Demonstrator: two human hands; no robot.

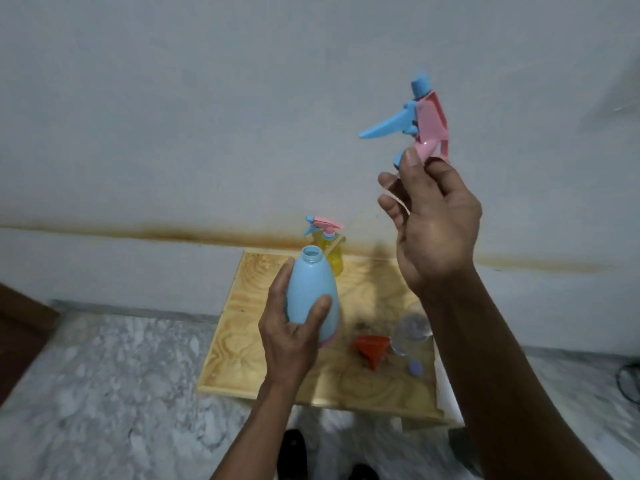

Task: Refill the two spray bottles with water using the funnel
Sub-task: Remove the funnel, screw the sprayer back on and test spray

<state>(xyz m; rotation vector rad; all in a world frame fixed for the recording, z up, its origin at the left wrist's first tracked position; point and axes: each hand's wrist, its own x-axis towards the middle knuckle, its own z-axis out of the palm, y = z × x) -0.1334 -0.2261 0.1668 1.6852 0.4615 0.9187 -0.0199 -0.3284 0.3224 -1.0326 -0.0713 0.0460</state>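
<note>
Pale plywood forms the small low table (242, 358) standing on a grey marbled floor (104, 393), its far edge close against a whitish wall (242, 98) marked by a rusty horizontal stain; open floor lies to the table's left and in front of it. Nearest the camera, two dark shoes (294, 448) show at the bottom between the forearms. On the table's near right part lies a red funnel (372, 349), tipped on its side with its spout toward the near edge, and just beside it on the right are a clear plastic water bottle (412, 332) and a small bluish cap (415, 368); the bottle is blurred and partly hidden by the right forearm. The left hand (291, 336) is wrapped around the lower body of the light-blue spray bottle (311, 289), thumb on one side and fingers on the other, holding it upright over the table's middle with its threaded neck open and uncapped. The right hand (433, 223), raised well above the table in free air, pinches the base of the blue-and-pink trigger sprayer head (415, 123) between thumb and fingers, nozzle pointing up. Farther back, at the table's far edge by the wall, stands the yellow spray bottle (332, 254) with its trigger head on.
</note>
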